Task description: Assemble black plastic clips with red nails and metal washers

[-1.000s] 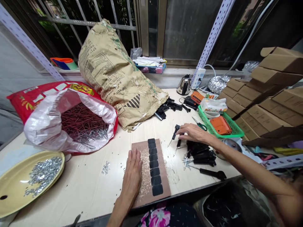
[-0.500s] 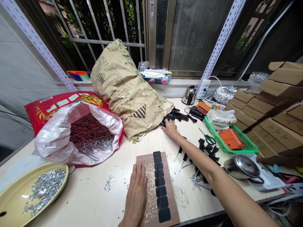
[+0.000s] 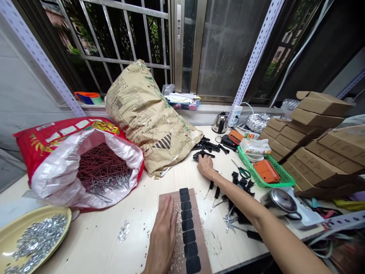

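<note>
My left hand [image 3: 163,232] lies flat with its fingers together on a brown board [image 3: 196,207], beside a row of black rounded-square pads [image 3: 187,225]. Out past the far end of the board, my right hand [image 3: 205,166] is closed around some black plastic parts [image 3: 202,154]; their far ends stick out beyond my fingers, and the gripped ends are hidden. Just behind them, a pile of similar black parts [image 3: 212,145] spills from the mouth of a tan paper sack [image 3: 154,121]. Under my right forearm lie black-handled pieces with metal shafts [image 3: 218,194].
At left, a red-and-white bag [image 3: 57,182] holds long screws, and a yellow dish [image 3: 67,224] holds metal washers. Some washers [image 3: 123,231] lie loose. To the right are scissors [image 3: 243,172], a green basket [image 3: 281,182], a lidded metal cup [image 3: 278,205] and stacked cardboard boxes [image 3: 316,160].
My right hand has drawn back a little from the pile, bringing black parts with it. My left hand stays flat on the board. The camera view has shifted slightly.
</note>
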`<state>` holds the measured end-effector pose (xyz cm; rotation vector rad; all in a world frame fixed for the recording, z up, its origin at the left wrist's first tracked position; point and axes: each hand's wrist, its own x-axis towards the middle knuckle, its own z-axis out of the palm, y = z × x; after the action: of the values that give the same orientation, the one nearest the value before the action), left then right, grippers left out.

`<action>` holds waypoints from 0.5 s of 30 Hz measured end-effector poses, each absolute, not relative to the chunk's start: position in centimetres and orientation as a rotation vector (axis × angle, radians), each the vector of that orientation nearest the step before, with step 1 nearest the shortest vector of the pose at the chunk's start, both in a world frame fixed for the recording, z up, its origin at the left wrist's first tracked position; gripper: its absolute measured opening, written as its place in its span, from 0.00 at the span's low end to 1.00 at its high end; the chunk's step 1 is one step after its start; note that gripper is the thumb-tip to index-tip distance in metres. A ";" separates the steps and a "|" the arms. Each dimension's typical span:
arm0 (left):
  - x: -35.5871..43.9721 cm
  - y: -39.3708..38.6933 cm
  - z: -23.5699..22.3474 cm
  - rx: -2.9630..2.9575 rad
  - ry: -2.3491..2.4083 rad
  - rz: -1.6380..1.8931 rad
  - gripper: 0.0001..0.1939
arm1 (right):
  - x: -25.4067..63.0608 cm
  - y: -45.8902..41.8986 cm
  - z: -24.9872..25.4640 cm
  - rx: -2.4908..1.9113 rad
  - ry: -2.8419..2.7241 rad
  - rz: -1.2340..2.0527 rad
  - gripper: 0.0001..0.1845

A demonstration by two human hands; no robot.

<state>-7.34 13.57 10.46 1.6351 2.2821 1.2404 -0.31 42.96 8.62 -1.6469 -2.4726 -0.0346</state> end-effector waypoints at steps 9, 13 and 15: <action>-7.4 13.7 13.0 1.150 2.098 1.390 0.22 | 0.3 40.9 9.1 -1.467 -2.548 0.134 0.17; -8.3 14.5 13.8 0.820 1.912 1.465 0.22 | 0.7 40.1 8.9 -1.344 -2.569 0.295 0.15; -8.7 15.2 14.0 0.711 1.803 1.492 0.23 | 0.9 40.2 9.2 -1.300 -2.534 0.389 0.19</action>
<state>-8.73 15.17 14.00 0.7114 1.8027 1.4919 0.93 40.22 9.19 -1.3003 -2.5341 0.3890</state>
